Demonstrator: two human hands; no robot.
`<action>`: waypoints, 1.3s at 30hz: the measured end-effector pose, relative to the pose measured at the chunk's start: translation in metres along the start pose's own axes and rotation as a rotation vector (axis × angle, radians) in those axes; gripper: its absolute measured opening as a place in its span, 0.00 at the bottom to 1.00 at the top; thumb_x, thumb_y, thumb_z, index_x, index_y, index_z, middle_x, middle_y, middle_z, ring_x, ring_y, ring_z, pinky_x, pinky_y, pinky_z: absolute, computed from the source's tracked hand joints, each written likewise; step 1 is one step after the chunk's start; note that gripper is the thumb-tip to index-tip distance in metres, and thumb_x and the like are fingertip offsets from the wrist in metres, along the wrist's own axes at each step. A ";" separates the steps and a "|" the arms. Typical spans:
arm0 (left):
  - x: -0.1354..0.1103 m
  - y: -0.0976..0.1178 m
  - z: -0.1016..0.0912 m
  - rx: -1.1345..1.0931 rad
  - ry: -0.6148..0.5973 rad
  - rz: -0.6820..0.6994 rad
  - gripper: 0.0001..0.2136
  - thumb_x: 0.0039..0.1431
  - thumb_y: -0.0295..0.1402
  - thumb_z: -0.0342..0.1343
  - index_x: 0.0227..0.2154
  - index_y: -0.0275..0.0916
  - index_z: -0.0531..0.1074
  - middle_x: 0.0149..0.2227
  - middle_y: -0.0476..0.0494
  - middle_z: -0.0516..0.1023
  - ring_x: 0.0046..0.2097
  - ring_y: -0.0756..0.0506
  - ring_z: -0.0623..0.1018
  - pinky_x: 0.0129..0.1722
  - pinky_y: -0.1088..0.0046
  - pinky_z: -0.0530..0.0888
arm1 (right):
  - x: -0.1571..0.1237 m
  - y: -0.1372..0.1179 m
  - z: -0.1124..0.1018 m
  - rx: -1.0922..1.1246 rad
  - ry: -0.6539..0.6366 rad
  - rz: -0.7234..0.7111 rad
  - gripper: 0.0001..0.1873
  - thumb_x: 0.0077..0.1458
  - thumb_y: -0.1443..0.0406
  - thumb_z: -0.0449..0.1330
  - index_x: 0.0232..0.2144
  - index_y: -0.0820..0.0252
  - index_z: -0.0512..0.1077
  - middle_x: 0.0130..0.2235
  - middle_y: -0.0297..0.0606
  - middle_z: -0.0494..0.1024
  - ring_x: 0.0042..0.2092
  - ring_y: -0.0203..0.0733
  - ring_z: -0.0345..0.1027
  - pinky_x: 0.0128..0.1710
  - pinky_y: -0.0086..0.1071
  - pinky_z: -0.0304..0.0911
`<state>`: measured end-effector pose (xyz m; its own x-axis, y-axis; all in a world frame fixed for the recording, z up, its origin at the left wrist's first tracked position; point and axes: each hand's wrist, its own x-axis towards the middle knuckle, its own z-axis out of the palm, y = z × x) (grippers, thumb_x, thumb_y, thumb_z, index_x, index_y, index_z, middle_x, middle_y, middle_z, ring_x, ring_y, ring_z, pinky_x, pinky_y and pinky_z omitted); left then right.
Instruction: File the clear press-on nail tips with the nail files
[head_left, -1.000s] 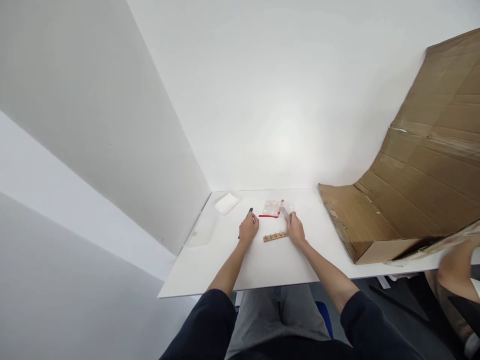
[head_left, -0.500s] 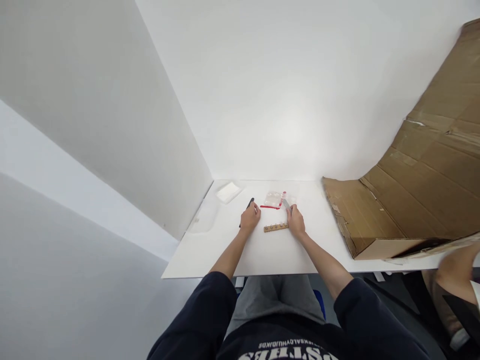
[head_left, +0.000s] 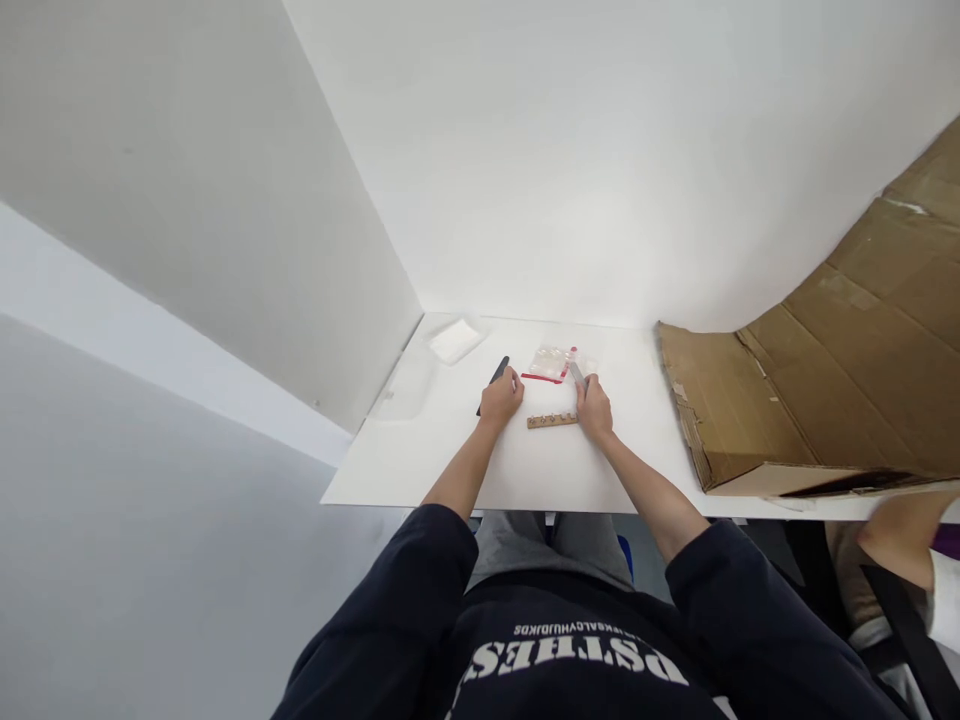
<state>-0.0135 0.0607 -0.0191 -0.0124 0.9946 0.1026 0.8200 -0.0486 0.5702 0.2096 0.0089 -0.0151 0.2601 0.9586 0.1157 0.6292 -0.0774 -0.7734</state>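
Note:
My left hand [head_left: 500, 398] rests on the white table [head_left: 555, 470], closed around a slim black tool [head_left: 498, 372] that sticks out beyond the fingers. My right hand [head_left: 594, 410] is closed on a small grey tool [head_left: 576, 373] pointing away from me. Between the hands lies a short wooden strip [head_left: 552, 421] with a row of small studs, touching my right hand. Just behind it sits a clear plastic bag with a red zip edge [head_left: 551, 363].
A folded white cloth or packet [head_left: 454, 341] lies at the table's far left corner, with a clear plastic piece [head_left: 407, 391] nearer the left edge. A large opened cardboard box [head_left: 810, 390] covers the right side. Another person's arm [head_left: 900, 525] shows at the lower right.
Both hands keep the same grip and place on the table. The camera has tipped downward, so the table sits higher in view and more of my dark sweatshirt shows.

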 end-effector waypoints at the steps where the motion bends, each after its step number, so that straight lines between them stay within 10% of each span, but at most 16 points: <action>1: -0.001 0.001 0.000 0.000 0.008 0.003 0.13 0.73 0.38 0.58 0.53 0.37 0.75 0.46 0.39 0.82 0.46 0.41 0.82 0.49 0.60 0.80 | 0.000 0.000 0.000 -0.002 0.001 0.002 0.21 0.70 0.57 0.64 0.60 0.59 0.73 0.60 0.46 0.77 0.55 0.50 0.76 0.54 0.49 0.77; 20: -0.021 -0.002 -0.013 -0.323 0.238 0.129 0.02 0.65 0.33 0.55 0.36 0.43 0.67 0.22 0.57 0.65 0.23 0.51 0.67 0.28 0.75 0.66 | -0.023 -0.015 -0.015 0.172 0.188 -0.066 0.17 0.69 0.48 0.55 0.44 0.54 0.66 0.36 0.36 0.76 0.35 0.43 0.69 0.37 0.37 0.65; 27: 0.010 0.089 -0.061 -0.429 0.326 0.299 0.05 0.67 0.33 0.56 0.34 0.40 0.71 0.32 0.50 0.75 0.27 0.53 0.69 0.30 0.76 0.70 | 0.016 -0.096 -0.050 0.508 0.250 -0.183 0.13 0.74 0.51 0.53 0.46 0.53 0.64 0.34 0.30 0.75 0.23 0.31 0.63 0.22 0.28 0.59; 32: 0.047 0.164 -0.118 -0.697 0.166 0.501 0.04 0.70 0.29 0.56 0.36 0.41 0.71 0.36 0.50 0.78 0.31 0.53 0.74 0.26 0.80 0.71 | 0.068 -0.148 -0.085 0.750 0.175 -0.307 0.10 0.75 0.54 0.55 0.46 0.52 0.67 0.34 0.30 0.76 0.23 0.30 0.64 0.18 0.25 0.59; 39: 0.079 0.167 -0.112 -0.818 0.021 0.462 0.05 0.72 0.29 0.57 0.36 0.42 0.72 0.36 0.49 0.79 0.31 0.52 0.76 0.27 0.78 0.76 | 0.086 -0.147 -0.087 0.696 0.114 -0.317 0.10 0.74 0.61 0.56 0.55 0.46 0.69 0.40 0.33 0.75 0.23 0.30 0.65 0.14 0.25 0.57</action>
<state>0.0588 0.1207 0.1752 0.1970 0.8595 0.4716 0.0901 -0.4948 0.8643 0.2032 0.0793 0.1632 0.2418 0.8691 0.4315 0.0903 0.4226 -0.9018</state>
